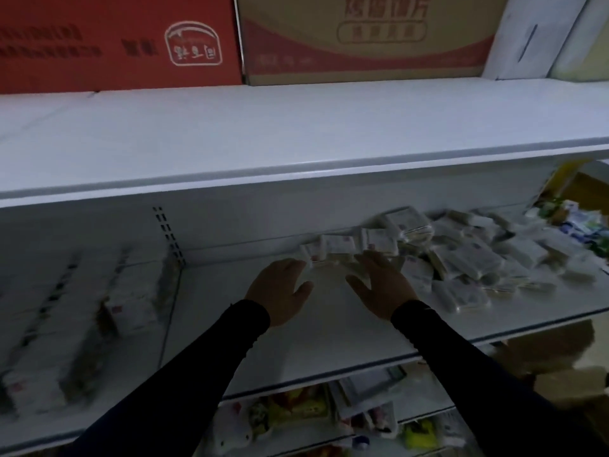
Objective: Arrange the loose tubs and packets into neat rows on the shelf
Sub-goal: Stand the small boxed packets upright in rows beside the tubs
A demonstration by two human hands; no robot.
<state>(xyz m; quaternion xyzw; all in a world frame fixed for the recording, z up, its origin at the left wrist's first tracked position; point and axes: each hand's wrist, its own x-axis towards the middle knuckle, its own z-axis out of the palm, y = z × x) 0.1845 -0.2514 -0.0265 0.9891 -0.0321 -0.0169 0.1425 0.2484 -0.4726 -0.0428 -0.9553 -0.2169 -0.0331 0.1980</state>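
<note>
A short row of white packets (346, 245) stands at the back of the white shelf (296, 344). My left hand (280, 290) touches the row's left end with straight fingers. Against the row's right end my right hand (382, 285) lies flat, its fingers straight. The space between my palms holds nothing. To the right, a loose heap of several white packets (478, 258) sprawls across the shelf. The picture is dim and blurred, so labels cannot be read.
Neat rows of white packets (82, 318) fill the shelf's left bay past a slotted upright (168, 235). An upper shelf (296, 133) carries a red carton (118, 41) and a brown carton (362, 37). Coloured packets (296, 410) lie on the lower shelf.
</note>
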